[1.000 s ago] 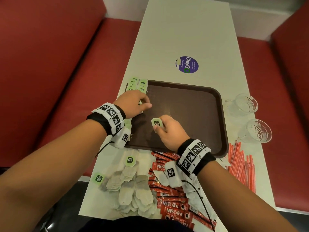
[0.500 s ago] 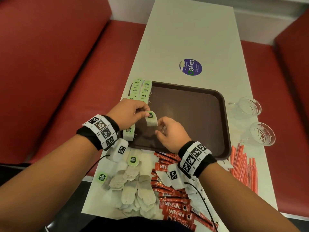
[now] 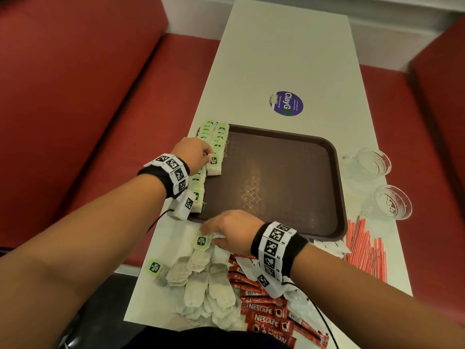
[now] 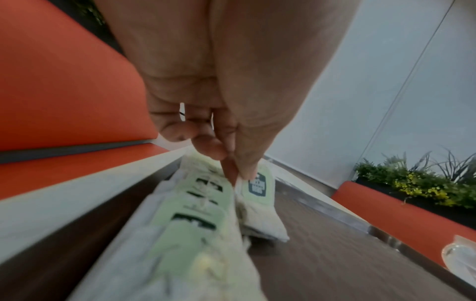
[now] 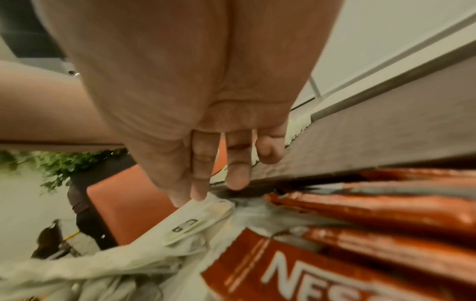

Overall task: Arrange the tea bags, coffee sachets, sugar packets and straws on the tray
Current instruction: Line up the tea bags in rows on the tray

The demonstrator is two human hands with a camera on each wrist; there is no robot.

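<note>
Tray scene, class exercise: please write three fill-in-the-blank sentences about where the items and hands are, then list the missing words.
1. The left hand pinches a tea bag lying on the ______.
2. The loose pile of tea bags lies on the table, to the ______ of the coffee sachets.
3. The red straws lie on the table, ______ the tray.

Missing words: tray; left; outside

The left hand (image 4: 206, 114) pinches the top of a tea bag (image 4: 259, 205) on the brown tray (image 4: 335, 254), just beside a row of tea bags (image 4: 190, 220) along the tray's edge.
</note>
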